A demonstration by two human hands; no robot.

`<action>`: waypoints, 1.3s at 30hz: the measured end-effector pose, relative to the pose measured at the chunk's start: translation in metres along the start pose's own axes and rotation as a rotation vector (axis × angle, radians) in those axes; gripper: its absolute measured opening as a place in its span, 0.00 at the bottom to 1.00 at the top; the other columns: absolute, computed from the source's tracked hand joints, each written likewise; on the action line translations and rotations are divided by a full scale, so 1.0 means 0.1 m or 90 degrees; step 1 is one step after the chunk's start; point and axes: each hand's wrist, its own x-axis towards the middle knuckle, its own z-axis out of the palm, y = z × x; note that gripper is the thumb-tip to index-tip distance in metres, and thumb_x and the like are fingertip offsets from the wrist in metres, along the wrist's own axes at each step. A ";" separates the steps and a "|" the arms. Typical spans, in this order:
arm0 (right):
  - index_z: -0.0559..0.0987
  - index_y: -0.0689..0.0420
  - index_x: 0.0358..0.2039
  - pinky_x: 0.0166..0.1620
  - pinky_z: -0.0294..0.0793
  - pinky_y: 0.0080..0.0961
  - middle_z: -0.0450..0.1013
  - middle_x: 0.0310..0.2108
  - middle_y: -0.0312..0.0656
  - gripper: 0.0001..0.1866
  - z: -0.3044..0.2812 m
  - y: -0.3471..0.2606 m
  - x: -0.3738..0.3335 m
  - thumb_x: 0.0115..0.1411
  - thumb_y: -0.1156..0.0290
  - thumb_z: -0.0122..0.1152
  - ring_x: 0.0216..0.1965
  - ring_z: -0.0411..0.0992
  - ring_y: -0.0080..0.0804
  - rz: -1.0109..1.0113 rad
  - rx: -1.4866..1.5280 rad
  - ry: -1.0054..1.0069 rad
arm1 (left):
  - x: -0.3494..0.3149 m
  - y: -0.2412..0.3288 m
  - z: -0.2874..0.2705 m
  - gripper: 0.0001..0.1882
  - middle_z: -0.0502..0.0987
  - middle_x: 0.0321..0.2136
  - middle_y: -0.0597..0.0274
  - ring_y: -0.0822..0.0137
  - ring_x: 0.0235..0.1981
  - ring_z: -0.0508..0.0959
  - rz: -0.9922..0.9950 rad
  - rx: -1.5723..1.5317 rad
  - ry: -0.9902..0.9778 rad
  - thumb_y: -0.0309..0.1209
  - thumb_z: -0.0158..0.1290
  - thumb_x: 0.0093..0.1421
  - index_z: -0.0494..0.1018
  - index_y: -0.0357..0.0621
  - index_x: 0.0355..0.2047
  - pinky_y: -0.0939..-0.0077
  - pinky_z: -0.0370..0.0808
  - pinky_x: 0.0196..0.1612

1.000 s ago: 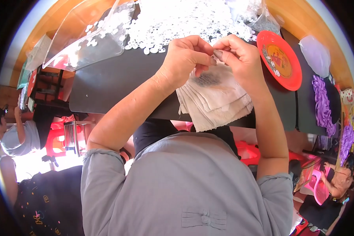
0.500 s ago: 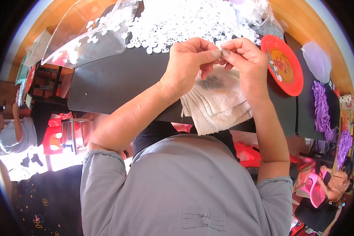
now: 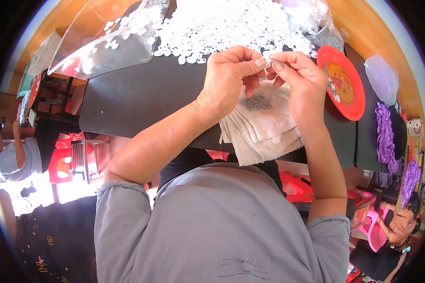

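Above the table, my left hand and my right hand meet fingertip to fingertip. Both are closed in a pinch on a small white plastic piece, which partly shows between the thumbs and forefingers. Just beyond them spreads a heap of similar white oval pieces, some with dark middles. Beneath my hands lies a folded beige cloth, hanging over the table's near edge. A small pile of tiny dark grey bits rests on it.
A red plate holding a few white pieces sits at the right. On the left stands a clear plastic bin with scattered white pieces. Clear bags, a pale bag and purple strands lie rightward. Other people sit at both sides.
My right fingertips have shifted slightly right, away from the left ones, and the white piece between them shows more. The whole view has moved a little.
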 end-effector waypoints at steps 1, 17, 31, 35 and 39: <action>0.78 0.63 0.36 0.32 0.69 0.17 0.76 0.28 0.38 0.05 -0.01 0.00 0.01 0.59 0.77 0.58 0.29 0.73 0.22 -0.008 -0.014 0.003 | 0.00 0.00 -0.01 0.07 0.75 0.23 0.60 0.72 0.18 0.71 -0.007 -0.006 0.002 0.28 0.52 0.62 0.73 0.35 0.32 0.81 0.66 0.20; 0.78 0.61 0.34 0.30 0.66 0.13 0.73 0.25 0.32 0.04 -0.03 0.00 -0.01 0.61 0.75 0.58 0.26 0.68 0.15 -0.089 -0.195 -0.030 | -0.02 0.01 0.00 0.06 0.74 0.20 0.65 0.79 0.18 0.70 0.012 0.036 0.003 0.27 0.54 0.59 0.73 0.35 0.31 0.85 0.65 0.18; 0.77 0.60 0.30 0.26 0.60 0.12 0.72 0.24 0.30 0.03 0.14 0.03 -0.04 0.60 0.74 0.58 0.25 0.67 0.13 0.000 -0.142 -0.016 | -0.04 -0.06 0.01 0.04 0.74 0.21 0.63 0.76 0.16 0.69 0.084 0.069 0.064 0.24 0.54 0.60 0.73 0.35 0.29 0.84 0.63 0.18; 0.77 0.60 0.31 0.26 0.59 0.12 0.72 0.25 0.31 0.03 0.08 0.00 -0.02 0.60 0.75 0.59 0.25 0.66 0.13 -0.003 -0.151 -0.011 | 0.02 -0.02 -0.02 0.05 0.74 0.21 0.62 0.75 0.16 0.69 0.056 0.050 0.046 0.25 0.54 0.60 0.74 0.35 0.30 0.83 0.63 0.17; 0.77 0.61 0.31 0.28 0.62 0.13 0.72 0.25 0.31 0.02 -0.02 0.03 0.00 0.60 0.76 0.59 0.26 0.67 0.14 -0.103 -0.209 0.011 | 0.04 0.06 -0.03 0.08 0.75 0.22 0.60 0.74 0.17 0.70 0.003 0.036 0.011 0.29 0.53 0.62 0.74 0.35 0.30 0.81 0.63 0.17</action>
